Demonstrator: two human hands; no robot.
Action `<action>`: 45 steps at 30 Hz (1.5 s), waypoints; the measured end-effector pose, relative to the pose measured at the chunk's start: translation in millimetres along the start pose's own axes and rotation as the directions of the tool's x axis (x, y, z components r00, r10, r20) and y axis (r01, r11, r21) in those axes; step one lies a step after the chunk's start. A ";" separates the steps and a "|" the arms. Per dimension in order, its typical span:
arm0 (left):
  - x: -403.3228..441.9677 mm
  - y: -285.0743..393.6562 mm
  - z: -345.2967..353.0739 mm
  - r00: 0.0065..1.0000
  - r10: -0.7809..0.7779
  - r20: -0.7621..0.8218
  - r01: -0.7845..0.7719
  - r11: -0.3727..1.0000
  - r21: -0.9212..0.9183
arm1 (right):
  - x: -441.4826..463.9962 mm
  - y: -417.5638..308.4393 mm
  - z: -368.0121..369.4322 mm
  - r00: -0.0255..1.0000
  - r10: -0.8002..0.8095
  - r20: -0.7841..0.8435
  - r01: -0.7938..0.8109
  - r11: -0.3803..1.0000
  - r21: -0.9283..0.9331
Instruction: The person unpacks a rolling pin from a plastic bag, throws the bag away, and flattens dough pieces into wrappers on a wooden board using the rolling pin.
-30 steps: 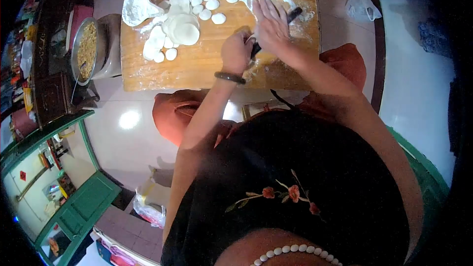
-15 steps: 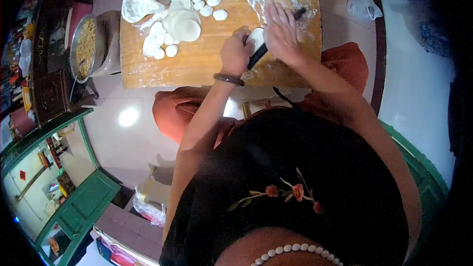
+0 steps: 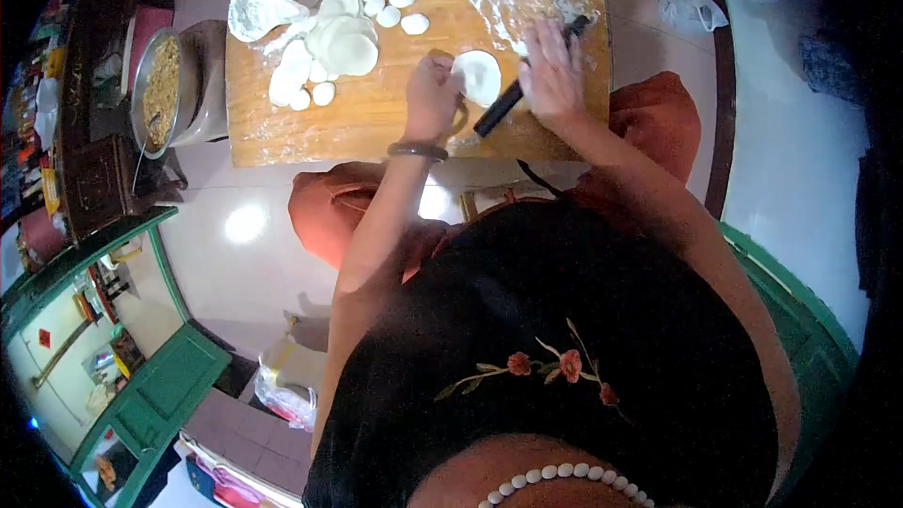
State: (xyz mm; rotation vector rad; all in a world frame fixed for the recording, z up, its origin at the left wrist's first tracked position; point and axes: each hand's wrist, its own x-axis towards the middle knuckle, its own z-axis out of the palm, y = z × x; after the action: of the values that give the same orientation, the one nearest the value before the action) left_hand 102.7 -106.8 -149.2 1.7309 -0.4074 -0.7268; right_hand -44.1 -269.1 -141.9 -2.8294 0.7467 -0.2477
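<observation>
A flat round dough wrapper (image 3: 478,78) lies on the floured wooden board (image 3: 395,122). At its left edge is my left hand (image 3: 433,94), its fingers curled and pinching the rim. My right hand (image 3: 553,75) rests over the black rolling pin (image 3: 501,110) to the right of the wrapper, palm down with the fingers stretched out. The pin lies slanted and does not cover the wrapper. Further left are a pile of thin wrappers (image 3: 350,49) and several small dough discs (image 3: 414,24).
A white floury scoop (image 3: 256,7) sits at the board's upper left. Beyond the board's left edge stands a metal bowl of filling (image 3: 162,89) with a utensil in it. A plastic bag (image 3: 691,7) is on the right. My knees are below the board's near edge.
The rolling pin and my right hand have moved right, off the dough, which now shows as a whole round. My left hand has shifted slightly left.
</observation>
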 end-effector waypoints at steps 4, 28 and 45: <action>-4.2 40.1 7.7 0.977 0.196 0.084 -0.208 0.792 0.574 | 65.2 -37.5 17.8 0.997 -0.034 -0.070 0.035 0.999 0.015; 49.9 63.0 -47.5 0.862 0.507 -0.001 -0.297 0.507 0.809 | 16.8 12.6 -12.5 0.984 -0.173 -0.044 0.177 0.977 0.115; 6.5 52.1 -24.1 0.973 0.133 -0.189 -0.089 0.971 0.223 | 75.5 -5.0 -5.7 0.917 -0.326 0.230 0.286 0.939 0.191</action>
State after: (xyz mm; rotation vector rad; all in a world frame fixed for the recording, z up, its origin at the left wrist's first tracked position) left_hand 128.5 -107.8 -97.5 1.9458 -0.4500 -0.4313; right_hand 21.8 -303.6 -127.0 -2.7442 0.2162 0.0211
